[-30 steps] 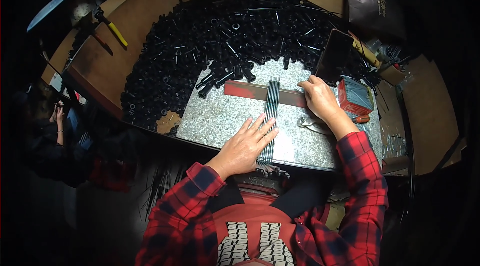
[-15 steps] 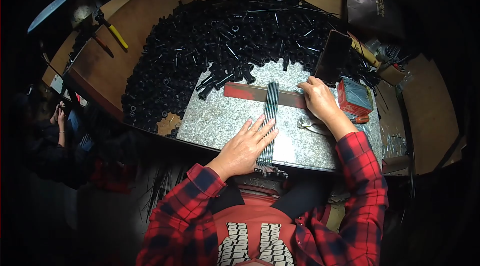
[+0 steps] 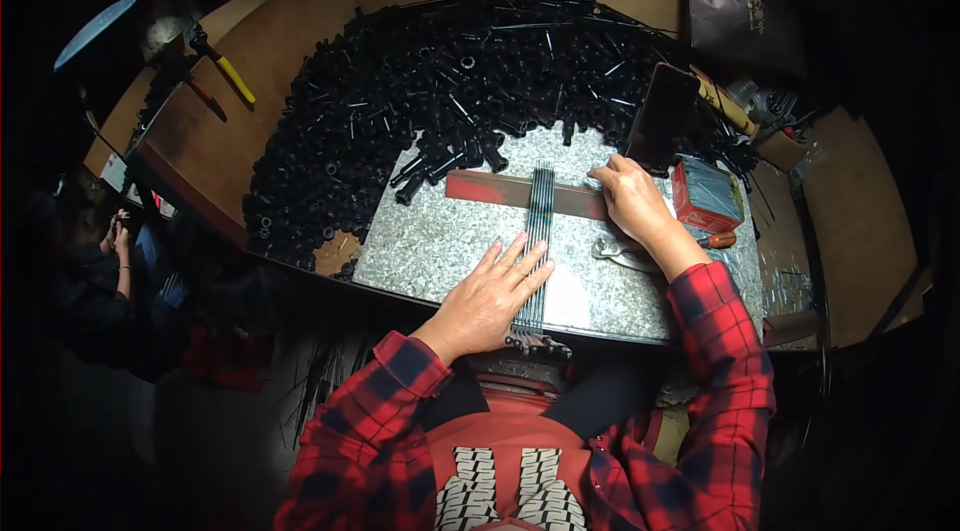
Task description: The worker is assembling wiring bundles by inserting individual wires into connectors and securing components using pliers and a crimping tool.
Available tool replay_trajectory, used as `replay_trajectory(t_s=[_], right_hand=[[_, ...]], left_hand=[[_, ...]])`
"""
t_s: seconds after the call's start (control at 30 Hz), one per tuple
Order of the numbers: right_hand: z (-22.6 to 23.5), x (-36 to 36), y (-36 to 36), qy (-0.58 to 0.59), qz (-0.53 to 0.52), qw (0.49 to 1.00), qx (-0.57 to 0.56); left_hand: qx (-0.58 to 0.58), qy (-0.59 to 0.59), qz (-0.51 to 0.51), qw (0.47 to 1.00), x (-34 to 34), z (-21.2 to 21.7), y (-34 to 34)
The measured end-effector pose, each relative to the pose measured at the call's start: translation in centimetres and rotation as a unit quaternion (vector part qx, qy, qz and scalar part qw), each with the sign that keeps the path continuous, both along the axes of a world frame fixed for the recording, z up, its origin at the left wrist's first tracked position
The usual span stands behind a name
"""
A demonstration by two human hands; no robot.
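Note:
A row of thin grey metal rods (image 3: 539,221) lies side by side on a speckled metal plate (image 3: 440,241), crossing a flat reddish-brown bar (image 3: 490,189). My left hand (image 3: 497,293) lies flat with fingers spread, pressing the near part of the rods. My right hand (image 3: 633,199) rests on the right end of the bar, its fingers curled down onto it. Neither hand lifts anything.
A large heap of black tube-shaped parts (image 3: 420,91) curves around the plate's far side. A red box (image 3: 706,196) and a dark upright phone-like slab (image 3: 660,116) stand at right. A yellow-handled tool (image 3: 228,71) lies far left. Another person (image 3: 110,271) sits at lower left.

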State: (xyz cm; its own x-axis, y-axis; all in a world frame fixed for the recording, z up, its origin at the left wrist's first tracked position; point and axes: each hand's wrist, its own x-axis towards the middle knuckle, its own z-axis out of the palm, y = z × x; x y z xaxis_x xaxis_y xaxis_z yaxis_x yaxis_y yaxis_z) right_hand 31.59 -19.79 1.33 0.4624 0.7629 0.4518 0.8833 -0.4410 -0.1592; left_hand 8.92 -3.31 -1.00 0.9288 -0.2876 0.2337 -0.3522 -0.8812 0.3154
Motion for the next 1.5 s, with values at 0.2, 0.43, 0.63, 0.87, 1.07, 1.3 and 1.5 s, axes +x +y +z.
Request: replay_trajectory(t_s=[0.2,0.43,0.63,0.87,1.07,1.3,1.5], right_hand=[[0.1,-0.1,0.1,0.003,0.008,1.000,0.006],[0.3,-0.1,0.4,-0.014,0.011,1.000,0.004],[0.1,0.4,0.4,-0.034,0.019,0.999,-0.009],[0.2,0.6,0.7,-0.022,0.007,0.999,-0.026],[0.3,0.7,1.3,-0.036,0.008,0.998,-0.044],[0.5,0.9,1.6,-0.059,0.001,0.996,-0.071],[0.5,0.9,1.7,-0.039,0.003,0.997,-0.060]], left_hand=[[0.015,-0.005,0.000,1.000,0.1,-0.1,0.0],[0.009,-0.014,-0.004,1.000,0.0,0.1,0.0],[-0.002,-0.016,-0.003,1.000,-0.1,-0.1,0.0],[0.021,-0.007,-0.004,1.000,0.1,-0.1,0.0],[0.000,-0.004,-0.001,1.000,0.0,-0.1,0.0],[0.017,-0.014,-0.001,1.000,0.1,-0.1,0.0],[0.014,-0.007,-0.002,1.000,0.1,0.1,0.0]])
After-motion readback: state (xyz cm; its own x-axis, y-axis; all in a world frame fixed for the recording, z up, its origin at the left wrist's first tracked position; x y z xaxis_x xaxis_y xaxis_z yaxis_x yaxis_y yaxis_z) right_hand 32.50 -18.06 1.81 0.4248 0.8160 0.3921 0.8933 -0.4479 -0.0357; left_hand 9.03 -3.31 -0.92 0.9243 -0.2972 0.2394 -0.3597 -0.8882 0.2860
